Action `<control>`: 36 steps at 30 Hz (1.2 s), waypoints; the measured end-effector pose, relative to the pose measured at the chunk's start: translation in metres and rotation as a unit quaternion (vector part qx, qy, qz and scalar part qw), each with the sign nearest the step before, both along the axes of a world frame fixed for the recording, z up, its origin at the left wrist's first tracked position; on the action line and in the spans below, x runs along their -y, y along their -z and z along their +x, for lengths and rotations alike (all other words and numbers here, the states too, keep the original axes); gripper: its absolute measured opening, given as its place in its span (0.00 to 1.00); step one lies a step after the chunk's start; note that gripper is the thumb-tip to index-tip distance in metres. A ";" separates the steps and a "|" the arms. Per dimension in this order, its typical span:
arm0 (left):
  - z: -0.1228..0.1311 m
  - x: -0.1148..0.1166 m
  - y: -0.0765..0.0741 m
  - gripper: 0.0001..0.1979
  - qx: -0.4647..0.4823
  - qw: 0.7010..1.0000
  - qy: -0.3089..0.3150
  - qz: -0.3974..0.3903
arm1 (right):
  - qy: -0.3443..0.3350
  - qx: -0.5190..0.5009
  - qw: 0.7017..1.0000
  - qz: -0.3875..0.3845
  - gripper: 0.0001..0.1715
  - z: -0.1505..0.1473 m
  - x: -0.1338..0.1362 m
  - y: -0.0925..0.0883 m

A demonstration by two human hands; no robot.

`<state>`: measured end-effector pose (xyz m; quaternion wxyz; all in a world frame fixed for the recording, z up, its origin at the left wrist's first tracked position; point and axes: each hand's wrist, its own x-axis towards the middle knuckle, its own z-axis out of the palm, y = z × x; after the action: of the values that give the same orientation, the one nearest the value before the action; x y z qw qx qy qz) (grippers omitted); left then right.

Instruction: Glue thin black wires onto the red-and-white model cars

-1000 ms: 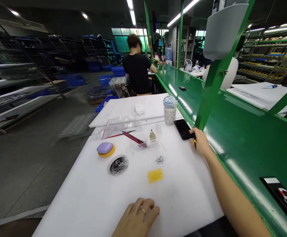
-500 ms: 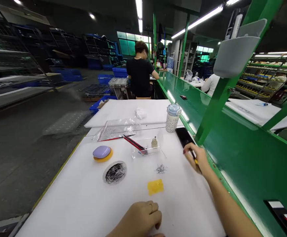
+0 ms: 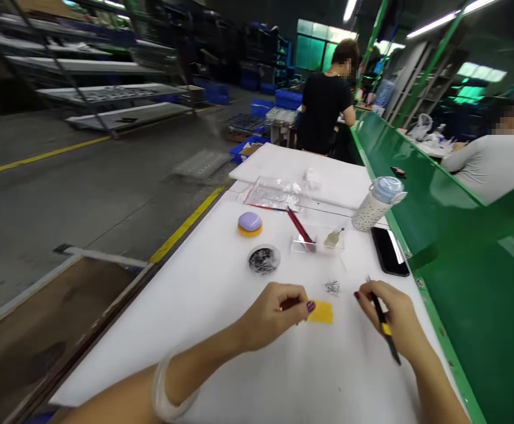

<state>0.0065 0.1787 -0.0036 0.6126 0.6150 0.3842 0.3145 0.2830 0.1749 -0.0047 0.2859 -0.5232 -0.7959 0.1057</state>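
Note:
My left hand (image 3: 278,315) is closed in a pinch, its thumb and fingertips at the left edge of a small yellow sheet (image 3: 322,312) lying on the white table. My right hand (image 3: 393,315) holds black tweezers (image 3: 385,328) with a yellow band, thin tips pointing forward and up. Left of those tips lies a small loose pile of thin dark pins (image 3: 332,287). A round clear dish (image 3: 264,259) of dark, fine pieces stands ahead of my left hand. Behind the pile is a clear tray (image 3: 303,245) with a small bottle (image 3: 333,238) and a red-black cutter (image 3: 299,227).
A phone (image 3: 390,251) and a lidded tumbler (image 3: 378,203) stand along the green divider (image 3: 473,259) at right. A purple-and-orange rounded object (image 3: 250,224) and a clear plastic bag (image 3: 277,191) lie farther left. One person (image 3: 325,109) sits ahead, another (image 3: 497,162) beyond the divider.
My view has turned left. My left hand has moved forward to the yellow sheet. My right hand, with the tweezers, has come away from the phone toward the pins.

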 end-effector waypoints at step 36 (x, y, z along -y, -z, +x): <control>-0.002 -0.009 0.005 0.09 0.066 0.993 -0.087 -0.054 | 0.051 0.135 0.954 -0.264 0.15 0.023 -0.009 0.010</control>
<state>0.0047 0.1873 -0.0088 0.6397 0.5228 0.4112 0.3852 0.3059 0.1841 -0.0143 0.0325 -0.6292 -0.7433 0.2251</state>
